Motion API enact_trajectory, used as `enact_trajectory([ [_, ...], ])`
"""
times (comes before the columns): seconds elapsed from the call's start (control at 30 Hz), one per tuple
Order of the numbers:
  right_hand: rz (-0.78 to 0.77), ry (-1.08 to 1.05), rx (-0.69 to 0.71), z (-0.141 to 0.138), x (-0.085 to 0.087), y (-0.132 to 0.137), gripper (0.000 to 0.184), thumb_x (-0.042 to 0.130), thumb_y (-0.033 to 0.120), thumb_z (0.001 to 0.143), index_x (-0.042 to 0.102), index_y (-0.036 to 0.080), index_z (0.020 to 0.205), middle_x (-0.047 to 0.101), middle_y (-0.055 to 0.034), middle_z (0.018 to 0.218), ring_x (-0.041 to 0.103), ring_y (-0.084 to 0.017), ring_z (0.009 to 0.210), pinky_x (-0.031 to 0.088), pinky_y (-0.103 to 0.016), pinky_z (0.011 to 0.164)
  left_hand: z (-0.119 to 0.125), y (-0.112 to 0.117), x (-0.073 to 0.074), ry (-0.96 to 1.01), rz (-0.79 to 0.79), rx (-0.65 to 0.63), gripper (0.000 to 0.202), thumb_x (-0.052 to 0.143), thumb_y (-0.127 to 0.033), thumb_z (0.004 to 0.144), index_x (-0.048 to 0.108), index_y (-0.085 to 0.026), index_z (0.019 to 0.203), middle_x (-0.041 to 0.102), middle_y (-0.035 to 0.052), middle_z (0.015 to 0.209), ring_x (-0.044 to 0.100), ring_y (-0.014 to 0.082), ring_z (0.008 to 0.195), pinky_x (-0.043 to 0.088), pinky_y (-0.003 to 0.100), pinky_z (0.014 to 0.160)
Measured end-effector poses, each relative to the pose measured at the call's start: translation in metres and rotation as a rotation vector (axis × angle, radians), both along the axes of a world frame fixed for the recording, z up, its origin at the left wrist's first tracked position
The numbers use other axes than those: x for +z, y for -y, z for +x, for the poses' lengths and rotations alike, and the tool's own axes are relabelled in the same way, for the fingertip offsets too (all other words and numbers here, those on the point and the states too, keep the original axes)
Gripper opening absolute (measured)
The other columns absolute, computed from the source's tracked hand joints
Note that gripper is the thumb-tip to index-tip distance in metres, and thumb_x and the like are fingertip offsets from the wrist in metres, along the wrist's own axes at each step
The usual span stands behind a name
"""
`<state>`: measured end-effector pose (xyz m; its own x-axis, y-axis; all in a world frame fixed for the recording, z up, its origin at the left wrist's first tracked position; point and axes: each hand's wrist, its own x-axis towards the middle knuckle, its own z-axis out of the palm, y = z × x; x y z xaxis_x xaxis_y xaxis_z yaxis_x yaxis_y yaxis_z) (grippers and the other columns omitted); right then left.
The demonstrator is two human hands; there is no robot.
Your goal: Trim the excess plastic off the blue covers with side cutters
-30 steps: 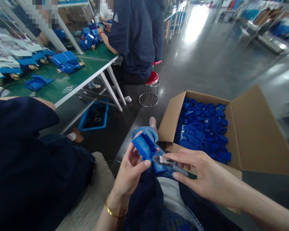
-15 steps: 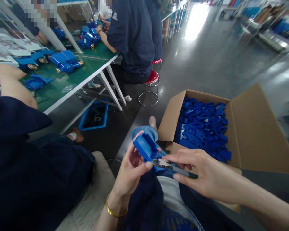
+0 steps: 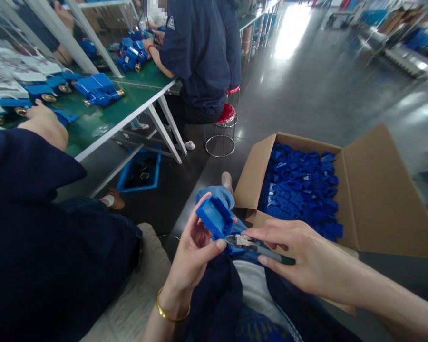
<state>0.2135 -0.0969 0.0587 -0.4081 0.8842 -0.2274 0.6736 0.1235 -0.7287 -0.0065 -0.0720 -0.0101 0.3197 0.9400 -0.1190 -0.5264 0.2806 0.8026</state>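
A blue plastic housing (image 3: 216, 217), hollow side facing up, is gripped in my left hand (image 3: 196, 251), with the thumb along its lower edge. My right hand (image 3: 296, 251) is closed around the dark grey-green handles of a pair of pliers (image 3: 244, 242). The pliers' jaws touch the housing's lower corner beside my left thumb. Whether anything is pinched between the jaws is too small to tell. Beneath the pliers, more blue plastic shows over my lap.
An open cardboard box (image 3: 248, 183) of loose blue plastic parts (image 3: 299, 185) stands front right. At left, a co-worker's sleeve (image 3: 32, 166) reaches over the green workbench (image 3: 92, 133), which carries blue valve units (image 3: 98, 89). Below it sits a blue crate (image 3: 121, 185); a red stool (image 3: 225, 115) stands beyond.
My hands, the housing and the pliers stay almost in place. The co-worker's arm at left has shifted right and lower over the bench.
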Motion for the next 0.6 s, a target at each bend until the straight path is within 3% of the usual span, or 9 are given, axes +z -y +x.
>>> enact_trajectory([
  [0.3, 0.054, 0.028, 0.020, 0.0018, -0.0001, 0.0027, 0.037, 0.064, 0.018, 0.090, 0.068, 0.034, 0.123, 0.069, -0.0004, 0.096, 0.063, -0.019, 0.088, 0.049, -0.030, 0.078, -0.0002, 0.0022, -0.0026, 0.007, 0.006, 0.015, 0.088, 0.085, -0.013, 0.074, 0.045, -0.036, 0.149, 0.072, 0.0074, 0.129, 0.072, 0.0297, 0.114, 0.059, 0.038, 0.098],
  [0.43, 0.146, 0.065, 0.039, 0.0037, -0.0016, 0.0043, 0.037, 0.065, 0.019, 0.089, 0.070, 0.030, 0.123, 0.070, -0.0034, 0.097, 0.067, -0.020, 0.089, 0.054, -0.030, 0.079, 0.0012, 0.0018, -0.0017, 0.004, 0.005, 0.029, 0.088, 0.086, -0.014, 0.074, 0.046, -0.036, 0.149, 0.069, 0.0080, 0.134, 0.073, 0.0290, 0.112, 0.058, 0.039, 0.101],
  [0.6, 0.276, 0.137, 0.048, 0.0047, -0.0042, 0.0072, 0.042, 0.063, 0.017, 0.088, 0.069, 0.031, 0.127, 0.072, -0.0050, 0.098, 0.070, -0.021, 0.087, 0.057, -0.031, 0.081, 0.0027, 0.0011, -0.0022, 0.003, -0.006, 0.054, 0.088, 0.087, -0.014, 0.073, 0.048, -0.037, 0.147, 0.073, 0.0071, 0.127, 0.074, 0.0284, 0.111, 0.060, 0.037, 0.097],
])
